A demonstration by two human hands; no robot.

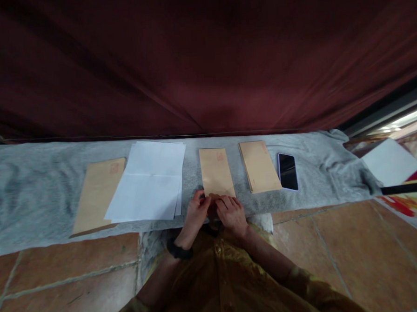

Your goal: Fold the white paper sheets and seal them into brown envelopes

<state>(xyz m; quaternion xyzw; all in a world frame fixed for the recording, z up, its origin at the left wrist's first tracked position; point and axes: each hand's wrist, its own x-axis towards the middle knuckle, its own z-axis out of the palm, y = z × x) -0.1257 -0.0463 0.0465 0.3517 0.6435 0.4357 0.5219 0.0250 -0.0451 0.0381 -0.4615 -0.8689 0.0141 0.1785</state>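
A brown paper envelope with a small red printed mark lies lengthwise in front of me on a grey cloth. My left hand is at its near left corner, thumb and fingers pinched on the near end. At the near right corner my right hand has its fingers curled over the same end. The fingers hide the near edge, where a darker strip shows between them. To the left are white paper sheets with a crease across them. On the right lies a stack of brown envelopes.
Another brown envelope lies at the left, partly under the sheets. A phone with a dark screen rests right of the stack. The grey cloth covers a narrow surface before a dark red curtain. Tiled floor shows below.
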